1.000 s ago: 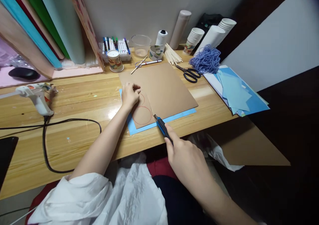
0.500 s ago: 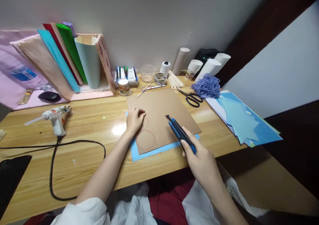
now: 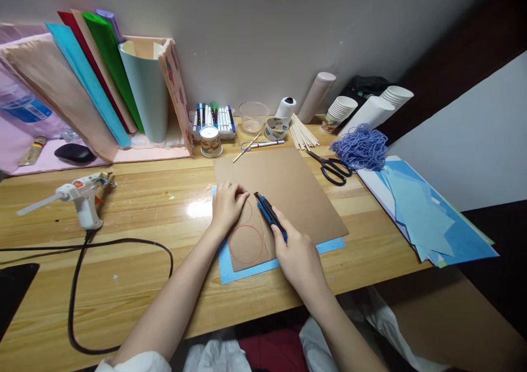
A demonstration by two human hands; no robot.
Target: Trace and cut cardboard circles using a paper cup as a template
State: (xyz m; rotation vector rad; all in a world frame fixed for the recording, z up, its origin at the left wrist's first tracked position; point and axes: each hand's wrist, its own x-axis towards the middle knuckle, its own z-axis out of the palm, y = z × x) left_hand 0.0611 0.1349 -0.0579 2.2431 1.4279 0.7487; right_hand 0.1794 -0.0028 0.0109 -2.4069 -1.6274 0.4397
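A sheet of brown cardboard (image 3: 302,196) lies over blue paper (image 3: 331,245) on the wooden table. Two red circles are drawn near its left edge, with a lengthwise line or cut to their right. My left hand (image 3: 227,204) rests on the cardboard's left side, fingers bent together and partly over the upper circle; whether anything is between them is hidden. In my right hand (image 3: 297,251) is a blue and black utility knife (image 3: 269,214), its blade pointing up and left close to the line. Whether the tip touches the cardboard cannot be made out.
Black scissors (image 3: 331,168), purple yarn (image 3: 361,148) and blue paper sheets (image 3: 424,213) lie to the right. Behind stand a paper cup (image 3: 211,141), markers (image 3: 214,118) and wooden sticks (image 3: 302,132). At left are a glue gun (image 3: 87,199) and its black cable (image 3: 123,241).
My right hand has brought the knife left and closer to the line, near my left hand. The left hand stays on the cardboard. The view has shifted slightly.
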